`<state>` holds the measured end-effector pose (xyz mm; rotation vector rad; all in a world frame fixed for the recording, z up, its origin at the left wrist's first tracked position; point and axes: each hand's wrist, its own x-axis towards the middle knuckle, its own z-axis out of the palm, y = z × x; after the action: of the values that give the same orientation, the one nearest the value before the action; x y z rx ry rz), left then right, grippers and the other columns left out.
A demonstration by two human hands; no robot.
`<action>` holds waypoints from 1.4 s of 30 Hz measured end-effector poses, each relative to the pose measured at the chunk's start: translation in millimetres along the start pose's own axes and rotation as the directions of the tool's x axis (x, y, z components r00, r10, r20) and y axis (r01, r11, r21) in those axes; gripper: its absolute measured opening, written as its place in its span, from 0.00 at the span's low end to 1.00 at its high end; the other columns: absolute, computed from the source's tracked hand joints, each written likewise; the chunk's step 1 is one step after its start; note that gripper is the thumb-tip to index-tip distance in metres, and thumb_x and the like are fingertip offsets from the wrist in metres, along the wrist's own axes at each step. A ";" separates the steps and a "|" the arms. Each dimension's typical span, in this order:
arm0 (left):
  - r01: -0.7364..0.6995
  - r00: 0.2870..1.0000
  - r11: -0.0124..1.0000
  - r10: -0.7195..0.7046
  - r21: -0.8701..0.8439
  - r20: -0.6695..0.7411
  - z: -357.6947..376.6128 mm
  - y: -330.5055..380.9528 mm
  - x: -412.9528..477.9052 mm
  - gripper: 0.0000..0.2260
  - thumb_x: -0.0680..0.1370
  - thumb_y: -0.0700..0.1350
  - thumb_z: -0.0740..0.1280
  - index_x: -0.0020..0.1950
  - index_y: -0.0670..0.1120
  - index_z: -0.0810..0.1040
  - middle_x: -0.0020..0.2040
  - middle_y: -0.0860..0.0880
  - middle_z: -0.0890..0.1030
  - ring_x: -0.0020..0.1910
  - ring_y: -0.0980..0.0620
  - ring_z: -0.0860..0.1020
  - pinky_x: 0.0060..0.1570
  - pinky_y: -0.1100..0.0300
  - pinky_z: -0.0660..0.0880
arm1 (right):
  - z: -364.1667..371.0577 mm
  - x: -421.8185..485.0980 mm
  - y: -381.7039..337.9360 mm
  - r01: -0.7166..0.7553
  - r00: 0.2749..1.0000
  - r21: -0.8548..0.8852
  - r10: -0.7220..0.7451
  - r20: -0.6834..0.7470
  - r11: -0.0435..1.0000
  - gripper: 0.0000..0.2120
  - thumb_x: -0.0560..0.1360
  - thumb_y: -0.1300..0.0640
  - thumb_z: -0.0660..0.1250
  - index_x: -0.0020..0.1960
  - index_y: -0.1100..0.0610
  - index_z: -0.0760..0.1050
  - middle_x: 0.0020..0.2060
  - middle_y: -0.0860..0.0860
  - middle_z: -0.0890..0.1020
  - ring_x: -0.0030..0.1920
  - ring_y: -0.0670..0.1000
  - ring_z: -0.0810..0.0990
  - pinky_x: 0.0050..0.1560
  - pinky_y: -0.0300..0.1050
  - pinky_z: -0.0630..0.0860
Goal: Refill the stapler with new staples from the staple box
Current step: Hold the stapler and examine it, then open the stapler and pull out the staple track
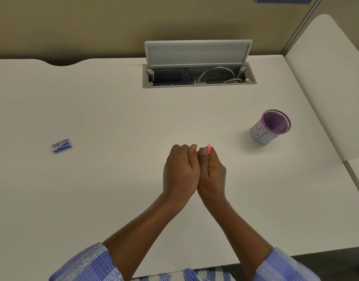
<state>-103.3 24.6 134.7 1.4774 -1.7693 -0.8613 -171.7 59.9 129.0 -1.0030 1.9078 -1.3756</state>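
My two hands meet over the middle of the white desk [113,110]. A small pink stapler [208,148] pokes out above my right hand [213,173], which is closed around it; most of the stapler is hidden in my fingers. My left hand [179,172] presses against the right one, fingers curled at the stapler's top, and whether it grips the stapler or something small I cannot tell. A small blue staple box [61,145] lies far to the left on the desk, apart from both hands.
A purple mesh pen cup [270,126] wrapped in white paper stands to the right of my hands. At the back of the desk a cable hatch [199,75] stands with its grey lid raised, wires inside. A beige partition wall runs behind.
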 end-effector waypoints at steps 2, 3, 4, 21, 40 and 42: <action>-0.020 1.000 0.999 0.019 -0.027 -0.009 -1.6 -1.6 0.2 0.16 0.84 0.49 0.56 0.40 0.45 0.73 0.35 0.51 0.75 0.35 0.56 0.73 0.35 0.65 0.66 | -0.8 4.5 0.3 0.067 0.998 -0.063 -0.066 0.011 0.996 0.16 0.86 0.51 0.56 0.41 0.55 0.66 0.29 0.49 0.73 0.29 0.45 0.67 0.31 0.40 0.66; -0.028 0.999 0.999 0.027 -0.041 -0.026 -2.9 -3.1 1.3 0.16 0.84 0.48 0.55 0.40 0.45 0.74 0.35 0.51 0.76 0.35 0.55 0.73 0.35 0.65 0.66 | -0.3 6.3 0.3 0.098 0.995 -0.097 -0.097 0.018 0.990 0.13 0.85 0.52 0.58 0.42 0.54 0.66 0.31 0.49 0.73 0.32 0.45 0.68 0.33 0.39 0.66; -0.030 0.999 0.998 0.027 -0.062 -0.043 -4.4 -4.6 2.7 0.15 0.84 0.47 0.55 0.40 0.44 0.74 0.35 0.51 0.76 0.35 0.55 0.73 0.35 0.65 0.67 | 0.3 7.9 0.4 0.130 0.992 -0.124 -0.128 0.023 0.984 0.11 0.84 0.53 0.60 0.44 0.53 0.67 0.34 0.48 0.74 0.34 0.45 0.70 0.35 0.39 0.67; 0.541 0.794 0.602 -0.596 -0.587 0.120 -9.0 -19.6 25.7 0.14 0.85 0.46 0.60 0.42 0.48 0.80 0.43 0.50 0.83 0.43 0.49 0.81 0.52 0.51 0.79 | 16.9 -20.4 -9.0 0.220 0.975 -0.146 -0.213 0.061 0.965 0.02 0.82 0.57 0.66 0.54 0.53 0.76 0.46 0.44 0.81 0.48 0.44 0.80 0.48 0.38 0.78; 0.713 0.620 0.190 -0.621 -0.675 0.479 -24.5 -14.0 41.5 0.16 0.86 0.47 0.57 0.48 0.41 0.80 0.32 0.46 0.76 0.26 0.51 0.73 0.29 0.60 0.72 | -14.8 -58.1 -25.6 -0.502 0.846 0.139 0.453 0.281 0.853 0.08 0.79 0.47 0.69 0.53 0.50 0.80 0.45 0.51 0.87 0.45 0.48 0.86 0.44 0.40 0.80; 0.721 0.616 0.177 -0.606 -0.670 0.503 -24.4 -12.8 41.1 0.16 0.85 0.47 0.57 0.49 0.41 0.81 0.32 0.46 0.76 0.26 0.51 0.73 0.30 0.60 0.72 | -13.2 -53.0 -23.1 -0.573 0.810 0.206 0.510 0.288 0.793 0.09 0.80 0.49 0.69 0.57 0.52 0.77 0.47 0.52 0.87 0.46 0.52 0.88 0.46 0.44 0.82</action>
<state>-81.8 -19.5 141.0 1.4304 -0.3572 -1.9579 -147.5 106.7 156.3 -0.3853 1.5963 -1.0949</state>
